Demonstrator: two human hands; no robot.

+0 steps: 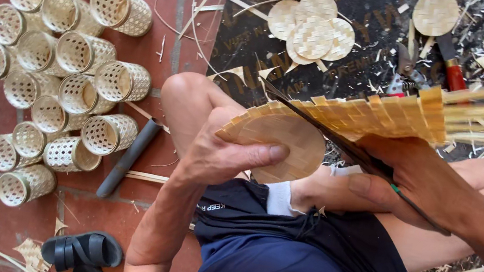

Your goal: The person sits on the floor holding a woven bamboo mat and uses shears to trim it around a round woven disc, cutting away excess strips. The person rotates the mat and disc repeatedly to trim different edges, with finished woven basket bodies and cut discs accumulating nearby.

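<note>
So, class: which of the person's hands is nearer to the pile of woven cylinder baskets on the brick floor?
The left hand. It grips the woven bamboo piece beside the knee, a short way right of the cylinder baskets. The right hand, holding dark shears, lies farther away beyond that piece.

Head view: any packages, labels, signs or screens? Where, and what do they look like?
Black mat: on the floor top centre, under the woven discs, dark sheet with faint pale lettering.
Shorts: small white print on the dark waistband, by the left forearm.
No packages, signs or screens.
</note>
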